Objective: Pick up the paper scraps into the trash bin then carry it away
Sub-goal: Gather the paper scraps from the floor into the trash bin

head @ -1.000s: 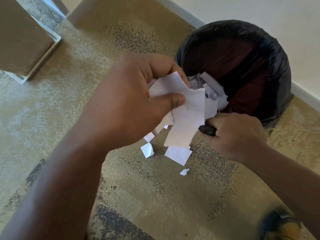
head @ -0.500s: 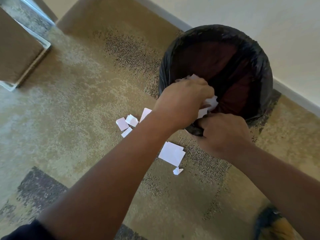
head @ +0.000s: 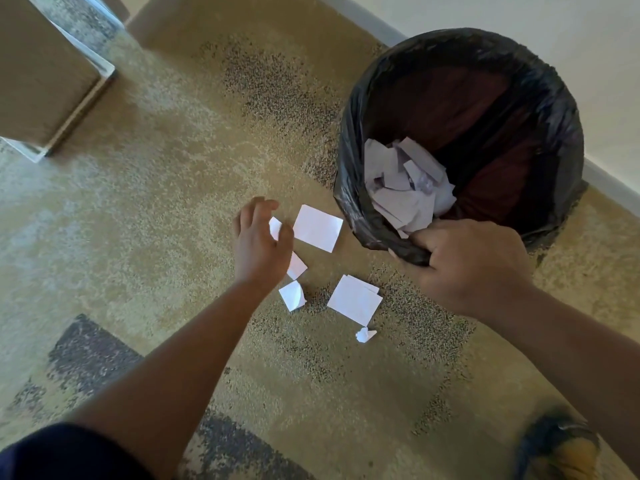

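White paper scraps (head: 317,227) lie scattered on the carpet (head: 156,188) just beside the trash bin (head: 540,98), on its near-left side: a larger rectangle close to the bin's wall, a second large piece (head: 354,299) nearer the person, a curled small piece (head: 292,295) to its left, and a tiny crumpled bit (head: 365,335) just below. More scraps are heaped inside the bin (head: 405,188), against its near wall, resting on the black bag that lines it.

The left hand (head: 259,244) hovers low over the scattered pieces with its fingers (head: 258,207) spread apart and curved, covering parts of two small scraps; whether it touches them cannot be told. The right hand (head: 467,268) is closed on the near rim of the bin, its fingers clamped on the bunched black bag there.

The bin stands near the pale wall and baseboard (head: 609,181). A tan block-shaped piece of furniture (head: 38,74) sits well apart at the upper left. A blurred shoe (head: 561,448) shows at the lower right.
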A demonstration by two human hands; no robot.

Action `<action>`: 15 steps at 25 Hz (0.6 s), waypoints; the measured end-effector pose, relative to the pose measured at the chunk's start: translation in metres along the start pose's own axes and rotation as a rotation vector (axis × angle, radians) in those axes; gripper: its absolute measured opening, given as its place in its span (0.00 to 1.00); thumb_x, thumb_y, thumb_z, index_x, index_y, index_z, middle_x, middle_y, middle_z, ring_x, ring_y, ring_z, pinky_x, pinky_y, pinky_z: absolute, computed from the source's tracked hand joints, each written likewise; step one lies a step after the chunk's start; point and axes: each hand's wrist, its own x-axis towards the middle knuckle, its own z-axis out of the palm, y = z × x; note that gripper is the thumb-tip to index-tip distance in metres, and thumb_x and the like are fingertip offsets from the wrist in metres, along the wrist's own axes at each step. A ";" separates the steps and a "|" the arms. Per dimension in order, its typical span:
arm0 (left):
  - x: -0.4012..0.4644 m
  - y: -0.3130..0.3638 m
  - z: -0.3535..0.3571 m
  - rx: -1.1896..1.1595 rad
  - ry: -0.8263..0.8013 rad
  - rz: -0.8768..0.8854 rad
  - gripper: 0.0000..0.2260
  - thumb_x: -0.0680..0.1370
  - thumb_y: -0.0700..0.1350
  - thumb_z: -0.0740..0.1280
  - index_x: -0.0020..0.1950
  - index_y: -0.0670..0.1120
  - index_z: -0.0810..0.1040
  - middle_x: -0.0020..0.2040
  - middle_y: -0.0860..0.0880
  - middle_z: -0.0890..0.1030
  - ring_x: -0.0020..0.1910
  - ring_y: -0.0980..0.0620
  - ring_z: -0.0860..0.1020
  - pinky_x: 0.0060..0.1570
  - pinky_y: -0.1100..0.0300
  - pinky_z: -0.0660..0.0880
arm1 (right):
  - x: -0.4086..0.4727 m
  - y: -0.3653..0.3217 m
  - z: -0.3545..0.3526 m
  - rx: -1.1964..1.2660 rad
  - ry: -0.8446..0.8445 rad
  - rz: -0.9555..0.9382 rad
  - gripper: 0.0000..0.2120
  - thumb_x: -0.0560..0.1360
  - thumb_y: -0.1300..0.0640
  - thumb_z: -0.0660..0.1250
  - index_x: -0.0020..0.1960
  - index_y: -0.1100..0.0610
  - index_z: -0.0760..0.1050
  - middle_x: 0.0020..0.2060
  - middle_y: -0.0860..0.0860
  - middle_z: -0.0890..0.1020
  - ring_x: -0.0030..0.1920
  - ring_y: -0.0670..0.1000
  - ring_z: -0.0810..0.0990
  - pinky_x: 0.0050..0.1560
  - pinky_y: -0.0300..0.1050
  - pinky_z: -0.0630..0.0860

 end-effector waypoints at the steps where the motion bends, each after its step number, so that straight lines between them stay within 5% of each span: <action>1: 0.006 -0.015 0.006 0.127 -0.136 -0.063 0.27 0.77 0.51 0.67 0.75 0.51 0.66 0.79 0.45 0.61 0.78 0.41 0.56 0.75 0.36 0.59 | 0.000 0.000 -0.001 0.008 -0.001 0.007 0.17 0.73 0.34 0.65 0.41 0.47 0.80 0.33 0.44 0.79 0.34 0.52 0.79 0.32 0.43 0.72; 3: 0.014 -0.035 0.016 0.273 -0.377 -0.136 0.44 0.73 0.58 0.75 0.81 0.58 0.51 0.83 0.47 0.42 0.81 0.37 0.40 0.77 0.34 0.50 | 0.000 -0.001 -0.002 0.020 -0.015 0.013 0.17 0.73 0.34 0.63 0.41 0.47 0.80 0.32 0.45 0.79 0.34 0.52 0.79 0.32 0.43 0.72; 5: 0.020 -0.046 0.022 0.315 -0.527 -0.151 0.55 0.66 0.64 0.78 0.82 0.60 0.44 0.82 0.50 0.34 0.79 0.36 0.34 0.75 0.30 0.50 | 0.000 -0.001 -0.001 0.004 -0.020 0.016 0.18 0.73 0.34 0.62 0.42 0.47 0.80 0.32 0.44 0.79 0.34 0.52 0.79 0.32 0.42 0.71; 9: 0.016 -0.044 0.032 0.441 -0.573 -0.134 0.64 0.56 0.73 0.77 0.81 0.58 0.46 0.82 0.51 0.39 0.80 0.37 0.37 0.73 0.30 0.54 | 0.001 -0.001 0.000 0.020 -0.043 0.038 0.17 0.73 0.35 0.64 0.41 0.47 0.80 0.33 0.45 0.79 0.34 0.52 0.79 0.33 0.44 0.74; 15: -0.021 -0.046 0.038 0.610 -0.623 -0.034 0.66 0.53 0.77 0.75 0.81 0.58 0.41 0.82 0.49 0.38 0.80 0.37 0.41 0.73 0.34 0.58 | 0.001 -0.002 -0.002 0.015 -0.052 0.049 0.16 0.73 0.35 0.65 0.41 0.46 0.80 0.34 0.44 0.79 0.35 0.51 0.78 0.34 0.44 0.75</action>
